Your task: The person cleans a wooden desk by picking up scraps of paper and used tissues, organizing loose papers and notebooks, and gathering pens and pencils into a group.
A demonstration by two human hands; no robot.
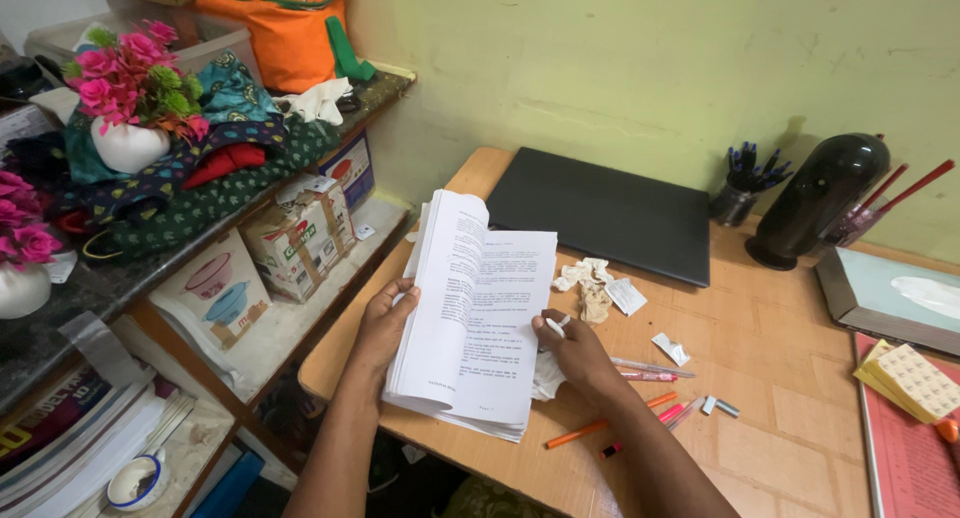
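A thick stack of printed white pages [470, 308] lies at the near left part of the wooden desk [770, 378]. My left hand [383, 323] grips its left edge and holds several pages lifted and curled upright. My right hand [572, 350] rests on the open right-hand page, fingers closed around a small white object, perhaps a pen or a cap; I cannot tell which.
A closed black laptop [605, 213] lies behind the pages. Crumpled paper scraps [592, 286], orange and pink pens [600, 428], a pen holder [742, 183], a black rounded container [818, 198], a framed picture [890, 298]. Left: shelves with boxes [300, 238], flowers [125, 83].
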